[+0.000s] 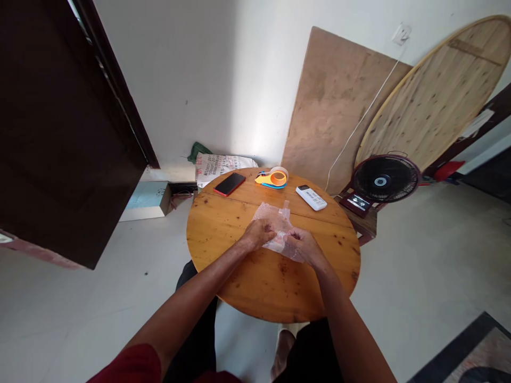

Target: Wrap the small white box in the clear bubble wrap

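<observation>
A sheet of clear bubble wrap (pixel 272 214) lies on the round wooden table (pixel 263 292), partly folded, with a short strip of clear tape (pixel 286 204) sticking up from its far edge. My left hand (pixel 258 234) is closed on the wrap from the left, its fingers bent and thumb pointing inward. From the right, my right hand (pixel 302 243) pinches the wrap near its middle. Only a small gap parts the two hands. Something pale with reddish marks shows at the wrap between them; I cannot make out what it is.
Along the table's far side are a red-edged phone (pixel 230 184), an orange and blue tape dispenser (pixel 273 178) and a white power bank (pixel 311 197). A fan (pixel 381 180) stands right of the table. A wooden board (pixel 335 101) and a round tabletop (pixel 435 96) lean on the wall.
</observation>
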`<state>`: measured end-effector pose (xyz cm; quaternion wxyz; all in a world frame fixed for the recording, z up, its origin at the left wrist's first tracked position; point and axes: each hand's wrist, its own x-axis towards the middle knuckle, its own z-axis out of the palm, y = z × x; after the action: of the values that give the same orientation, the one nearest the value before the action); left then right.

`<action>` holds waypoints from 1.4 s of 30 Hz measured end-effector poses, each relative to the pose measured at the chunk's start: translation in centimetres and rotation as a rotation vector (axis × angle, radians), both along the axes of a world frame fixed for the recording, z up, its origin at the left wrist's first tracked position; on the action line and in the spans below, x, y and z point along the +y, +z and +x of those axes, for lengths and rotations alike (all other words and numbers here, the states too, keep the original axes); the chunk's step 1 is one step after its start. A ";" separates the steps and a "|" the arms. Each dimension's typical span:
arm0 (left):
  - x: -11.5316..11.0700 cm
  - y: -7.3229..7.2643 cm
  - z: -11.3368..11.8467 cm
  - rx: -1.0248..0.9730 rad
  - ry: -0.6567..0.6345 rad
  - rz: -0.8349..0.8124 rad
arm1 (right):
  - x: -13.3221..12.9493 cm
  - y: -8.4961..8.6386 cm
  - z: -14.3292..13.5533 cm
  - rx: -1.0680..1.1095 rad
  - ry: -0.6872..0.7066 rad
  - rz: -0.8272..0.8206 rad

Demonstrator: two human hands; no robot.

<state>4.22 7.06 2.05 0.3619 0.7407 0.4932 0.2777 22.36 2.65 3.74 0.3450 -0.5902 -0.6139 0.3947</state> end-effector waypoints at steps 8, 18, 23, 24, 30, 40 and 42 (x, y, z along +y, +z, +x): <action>-1.1 -1.0 -0.6 -0.146 -0.027 -0.076 | -0.8 -0.9 0.1 -0.049 -0.018 0.007; -0.9 -1.3 -0.4 -0.124 -0.018 -0.077 | -1.0 -1.3 -0.2 -0.010 -0.009 0.070; -0.8 -1.2 -0.6 -0.096 -0.025 -0.073 | -2.0 -0.6 -0.4 -0.215 0.060 0.209; -0.8 -1.1 -0.5 -0.094 -0.026 -0.078 | -2.2 -0.4 -0.5 -0.277 0.083 0.233; -1.1 -0.7 -0.2 -0.083 -0.016 -0.091 | -2.5 0.3 -1.1 -0.433 0.140 0.207; -1.5 2.2 -4.7 0.140 0.042 -0.004 | -2.9 1.9 -1.6 -0.464 0.158 0.185; -1.7 2.4 -5.1 0.236 0.077 -0.040 | -2.9 2.0 -1.6 -0.471 0.158 0.171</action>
<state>-0.86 5.36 4.47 0.3051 0.7415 0.5657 0.1923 20.79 -0.26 5.78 0.2094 -0.5848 -0.7525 0.2190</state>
